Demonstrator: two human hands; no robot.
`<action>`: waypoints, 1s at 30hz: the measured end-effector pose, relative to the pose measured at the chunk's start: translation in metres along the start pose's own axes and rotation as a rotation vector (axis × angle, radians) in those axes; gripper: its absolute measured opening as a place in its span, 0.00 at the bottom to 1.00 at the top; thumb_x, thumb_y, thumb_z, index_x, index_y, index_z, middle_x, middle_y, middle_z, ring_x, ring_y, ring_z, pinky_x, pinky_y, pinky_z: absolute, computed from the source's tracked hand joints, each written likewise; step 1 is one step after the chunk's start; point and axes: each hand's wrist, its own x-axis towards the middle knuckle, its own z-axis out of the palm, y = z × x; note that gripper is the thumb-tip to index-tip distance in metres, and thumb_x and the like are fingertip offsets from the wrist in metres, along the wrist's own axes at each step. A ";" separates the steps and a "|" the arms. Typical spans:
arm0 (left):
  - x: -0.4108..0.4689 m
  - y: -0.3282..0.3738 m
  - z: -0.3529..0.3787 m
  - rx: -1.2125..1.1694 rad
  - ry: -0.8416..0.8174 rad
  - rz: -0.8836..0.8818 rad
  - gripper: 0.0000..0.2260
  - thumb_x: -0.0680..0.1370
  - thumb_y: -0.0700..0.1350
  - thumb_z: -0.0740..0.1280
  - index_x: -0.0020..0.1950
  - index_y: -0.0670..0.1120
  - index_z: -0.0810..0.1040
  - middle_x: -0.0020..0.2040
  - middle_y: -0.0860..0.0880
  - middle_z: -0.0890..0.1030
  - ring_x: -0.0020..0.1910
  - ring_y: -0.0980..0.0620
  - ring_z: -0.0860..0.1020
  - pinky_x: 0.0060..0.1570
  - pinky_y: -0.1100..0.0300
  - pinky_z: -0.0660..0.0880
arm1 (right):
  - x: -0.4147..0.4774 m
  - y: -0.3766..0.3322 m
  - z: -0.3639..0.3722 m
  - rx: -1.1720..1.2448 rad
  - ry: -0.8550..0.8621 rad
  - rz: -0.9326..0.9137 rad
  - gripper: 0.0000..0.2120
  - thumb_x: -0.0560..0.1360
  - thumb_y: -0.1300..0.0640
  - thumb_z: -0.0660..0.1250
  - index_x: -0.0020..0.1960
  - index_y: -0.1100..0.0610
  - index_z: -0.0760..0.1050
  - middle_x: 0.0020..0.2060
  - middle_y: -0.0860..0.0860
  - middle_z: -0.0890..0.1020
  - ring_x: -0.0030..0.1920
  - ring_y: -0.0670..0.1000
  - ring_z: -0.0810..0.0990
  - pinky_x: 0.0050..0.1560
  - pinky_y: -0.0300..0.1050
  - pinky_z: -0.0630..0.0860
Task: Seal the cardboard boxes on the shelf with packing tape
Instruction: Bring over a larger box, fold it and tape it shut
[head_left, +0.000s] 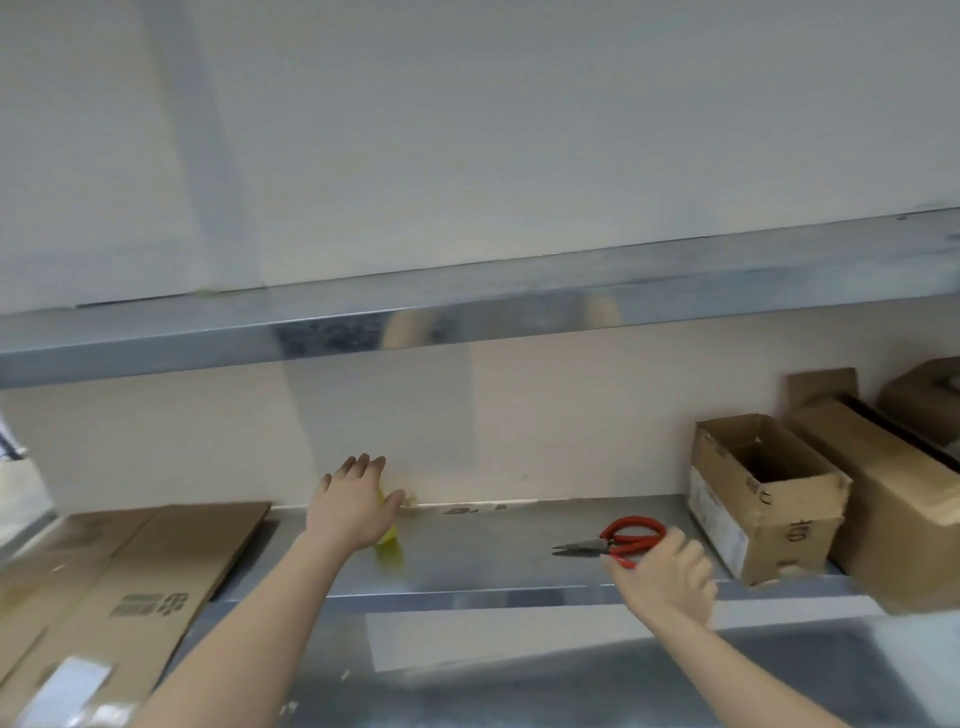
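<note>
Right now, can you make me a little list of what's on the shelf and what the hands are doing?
Shelf: metal, shiny
Left hand: open, over a yellow thing, mostly hidden
Right hand: curled at the red-handled scissors; grip unclear
Open box: right side, top open, not sealed
Flat cardboard: left end, lying flat

My left hand (353, 506) is over a small yellow object (389, 543) near the back of the grey metal shelf (493, 551). Left of that hand, a flattened brown cardboard box (130, 582) lies on the shelf. Red-handled metal scissors (618, 540) lie at my right hand (667, 574), blades pointing toward my left. Right of that hand stands an open-topped brown cardboard box (763, 509), with a longer brown cardboard carton (893, 488) just beside it, farther right.
</note>
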 end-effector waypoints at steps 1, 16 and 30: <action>0.001 -0.015 -0.002 -0.001 0.000 0.004 0.27 0.81 0.58 0.54 0.78 0.48 0.55 0.78 0.48 0.56 0.77 0.50 0.53 0.73 0.53 0.54 | -0.008 -0.019 0.003 -0.009 0.009 -0.065 0.40 0.69 0.34 0.68 0.69 0.58 0.57 0.67 0.56 0.66 0.68 0.57 0.65 0.65 0.50 0.65; 0.021 -0.278 -0.002 -0.037 -0.015 -0.175 0.27 0.81 0.58 0.55 0.76 0.46 0.60 0.76 0.47 0.62 0.75 0.48 0.60 0.72 0.51 0.59 | -0.123 -0.315 0.072 0.029 0.059 -0.683 0.40 0.70 0.40 0.69 0.73 0.60 0.61 0.65 0.58 0.68 0.65 0.60 0.68 0.61 0.53 0.66; 0.043 -0.452 0.045 -0.112 -0.122 -0.474 0.27 0.81 0.59 0.54 0.75 0.45 0.61 0.75 0.45 0.64 0.71 0.44 0.67 0.65 0.51 0.67 | -0.191 -0.475 0.190 -0.095 -0.211 -1.214 0.34 0.78 0.42 0.60 0.76 0.54 0.50 0.74 0.53 0.55 0.74 0.56 0.53 0.73 0.50 0.49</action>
